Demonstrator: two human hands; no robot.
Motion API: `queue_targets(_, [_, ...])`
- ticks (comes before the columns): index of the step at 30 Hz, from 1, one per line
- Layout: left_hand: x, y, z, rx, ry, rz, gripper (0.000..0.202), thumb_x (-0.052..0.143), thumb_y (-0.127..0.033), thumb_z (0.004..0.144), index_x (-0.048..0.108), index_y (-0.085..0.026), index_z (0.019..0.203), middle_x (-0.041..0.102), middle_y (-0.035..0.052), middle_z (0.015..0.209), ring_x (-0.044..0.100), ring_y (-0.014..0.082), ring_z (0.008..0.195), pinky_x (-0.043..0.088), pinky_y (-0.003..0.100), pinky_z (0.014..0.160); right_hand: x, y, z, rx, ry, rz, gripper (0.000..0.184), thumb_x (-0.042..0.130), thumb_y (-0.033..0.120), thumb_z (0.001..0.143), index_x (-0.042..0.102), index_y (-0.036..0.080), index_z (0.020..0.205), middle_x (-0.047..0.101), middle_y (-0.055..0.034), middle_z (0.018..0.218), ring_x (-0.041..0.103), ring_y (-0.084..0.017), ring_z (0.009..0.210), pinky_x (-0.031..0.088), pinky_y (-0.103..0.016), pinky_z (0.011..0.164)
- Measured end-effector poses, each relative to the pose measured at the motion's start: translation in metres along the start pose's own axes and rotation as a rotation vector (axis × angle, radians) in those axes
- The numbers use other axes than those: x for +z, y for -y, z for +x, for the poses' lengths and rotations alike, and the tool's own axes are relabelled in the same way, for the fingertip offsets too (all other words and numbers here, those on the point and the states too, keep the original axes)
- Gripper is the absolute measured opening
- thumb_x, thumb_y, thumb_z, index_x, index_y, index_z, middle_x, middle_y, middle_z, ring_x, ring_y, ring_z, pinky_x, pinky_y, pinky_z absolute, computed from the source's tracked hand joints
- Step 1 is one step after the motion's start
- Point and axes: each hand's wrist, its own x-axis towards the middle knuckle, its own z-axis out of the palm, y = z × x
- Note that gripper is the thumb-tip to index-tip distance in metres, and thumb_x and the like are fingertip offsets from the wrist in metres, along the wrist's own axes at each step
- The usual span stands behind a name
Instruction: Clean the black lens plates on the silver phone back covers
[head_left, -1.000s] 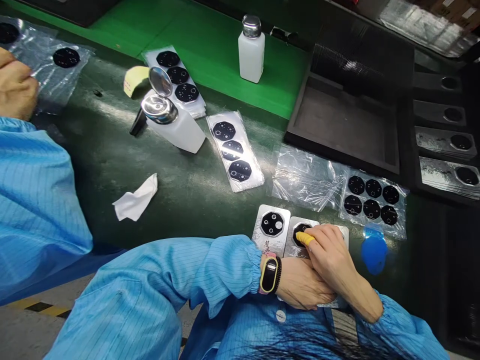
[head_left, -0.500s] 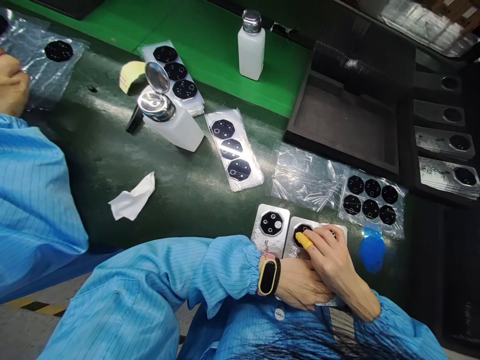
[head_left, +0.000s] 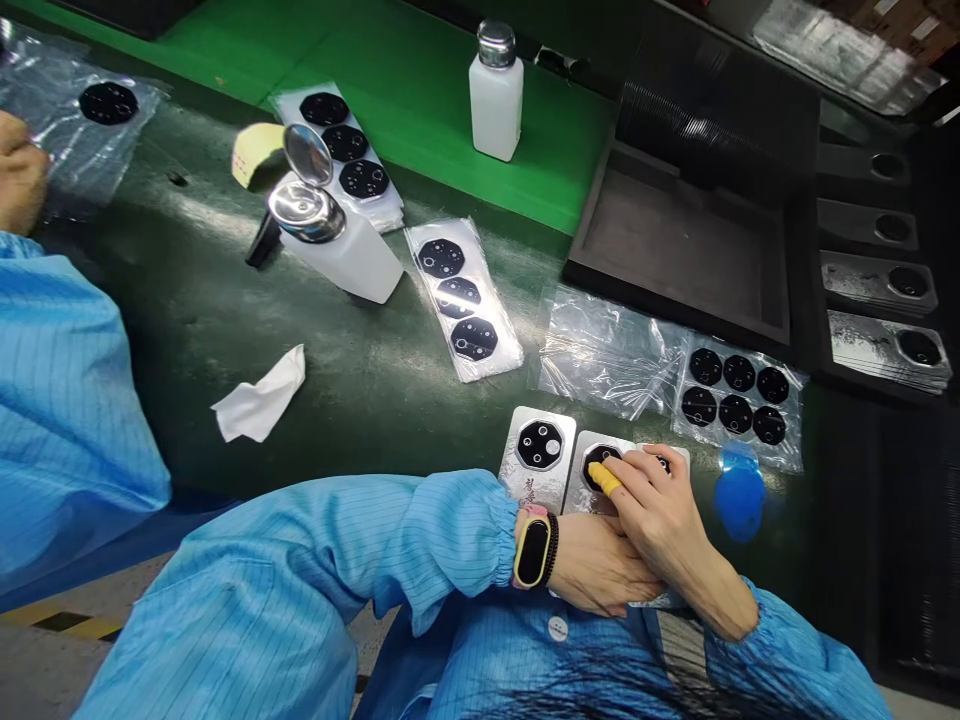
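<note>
Silvery plates with black octagonal camera-style cutouts lie side by side at the table's near edge. The left plate (head_left: 536,485) shows in full outline except at its bottom. On the middle plate (head_left: 579,495), my right hand (head_left: 661,510) rests a fingertip in a yellow finger cot (head_left: 604,478) at the black octagon (head_left: 598,460). Its other fingers stretch over the right-hand plate (head_left: 679,458), largely hiding it. My left hand (head_left: 600,565), with a wristband (head_left: 533,552), lies low across the plates beneath my right hand; its fingers are hidden.
A blue rounded piece (head_left: 739,500) lies right of the plates. Behind are a sheet of black discs (head_left: 739,395), clear film (head_left: 607,350), a black tray (head_left: 690,235), a disc stack (head_left: 465,300), a tilted white bottle (head_left: 345,250) and white cloth (head_left: 259,395). A co-worker's hand (head_left: 21,175) is far left.
The view has shifted slightly, so everything on the table sits a little further left. Both hands keep their places over the plates.
</note>
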Motion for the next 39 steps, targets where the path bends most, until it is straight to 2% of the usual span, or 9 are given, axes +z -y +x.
queue_targets(2, [-0.003,0.001,0.001,0.197,-0.018,0.016,0.027,0.048,-0.035,0.095,0.061,-0.023,0.115,0.066,-0.0025,0.120,0.059,0.0116,0.111,0.045,0.020,0.099,0.000,-0.001,0.000,-0.003,0.012,0.007,0.027,0.044,0.004,0.092,0.065,0.014,0.078,0.072,-0.0037,0.078,0.058,-0.015,0.080,0.037,-0.035,0.088])
queue_targets(4, [-0.006,0.002,0.002,0.297,-0.035,0.049,0.028,0.048,-0.031,0.095,0.063,-0.016,0.114,0.067,0.0028,0.118,0.059,0.0147,0.111,0.045,0.024,0.102,0.001,-0.001,0.001,-0.003,0.001,0.017,0.027,0.044,0.005,0.092,0.065,0.014,0.078,0.072,-0.0028,0.078,0.058,-0.014,0.080,0.037,-0.035,0.088])
queue_targets(15, [-0.010,0.003,0.002,0.279,-0.029,0.052,0.026,0.055,-0.036,0.092,0.065,-0.021,0.111,0.069,0.0010,0.116,0.059,0.0150,0.114,0.044,0.023,0.103,0.001,-0.001,0.002,0.030,0.001,0.022,0.030,0.040,0.008,0.095,0.065,0.017,0.081,0.072,-0.0014,0.078,0.058,-0.014,0.079,0.036,-0.035,0.088])
queue_targets(18, [-0.008,0.004,0.001,0.292,-0.042,0.034,0.032,0.063,-0.038,0.086,0.066,-0.019,0.111,0.068,0.0040,0.117,0.059,0.0185,0.114,0.044,0.028,0.105,-0.005,-0.005,0.003,0.100,-0.048,0.128,0.025,0.043,0.009,0.094,0.063,0.019,0.083,0.071,0.0000,0.077,0.059,-0.014,0.076,0.040,-0.036,0.085])
queue_targets(22, [-0.006,0.006,-0.002,0.329,-0.076,0.004,0.037,0.064,-0.035,0.083,0.066,-0.012,0.112,0.068,0.0100,0.118,0.056,0.0223,0.117,0.038,0.033,0.111,-0.017,-0.014,-0.005,0.265,-0.119,0.263,0.014,0.052,0.012,0.091,0.062,0.022,0.087,0.069,-0.0009,0.077,0.061,-0.016,0.076,0.047,-0.034,0.073])
queue_targets(25, [-0.007,0.006,-0.004,0.320,-0.062,-0.009,0.037,0.060,-0.034,0.086,0.064,-0.013,0.116,0.066,0.0089,0.122,0.055,0.0214,0.120,0.032,0.035,0.114,-0.021,-0.016,-0.015,0.336,-0.138,0.256,0.012,0.054,0.013,0.090,0.060,0.022,0.086,0.068,-0.0016,0.076,0.060,-0.016,0.075,0.048,-0.032,0.068])
queue_targets(29, [-0.012,0.006,-0.004,0.314,0.012,-0.017,0.039,0.057,-0.033,0.089,0.062,-0.010,0.120,0.066,0.0074,0.124,0.054,0.0209,0.120,0.028,0.035,0.116,-0.017,-0.011,-0.023,0.319,-0.142,0.224,0.011,0.053,0.013,0.091,0.059,0.019,0.085,0.067,-0.0027,0.074,0.059,-0.016,0.075,0.048,-0.030,0.070])
queue_targets(34, [-0.018,0.004,-0.003,0.301,0.087,-0.051,0.040,0.060,-0.032,0.088,0.063,-0.009,0.120,0.068,0.0082,0.121,0.058,0.0209,0.114,0.032,0.032,0.112,-0.010,-0.001,-0.022,0.267,-0.126,0.205,0.011,0.054,0.010,0.090,0.060,0.018,0.086,0.068,-0.0022,0.076,0.058,-0.015,0.076,0.048,-0.033,0.076])
queue_targets(39, [-0.013,0.002,-0.004,0.265,0.053,-0.050,0.040,0.066,-0.034,0.084,0.065,-0.013,0.118,0.071,0.0053,0.115,0.059,0.0188,0.109,0.040,0.027,0.103,-0.004,0.004,-0.016,0.139,-0.041,0.130,0.029,0.041,0.008,0.095,0.060,0.019,0.076,0.071,-0.0020,0.078,0.057,-0.014,0.077,0.044,-0.035,0.083])
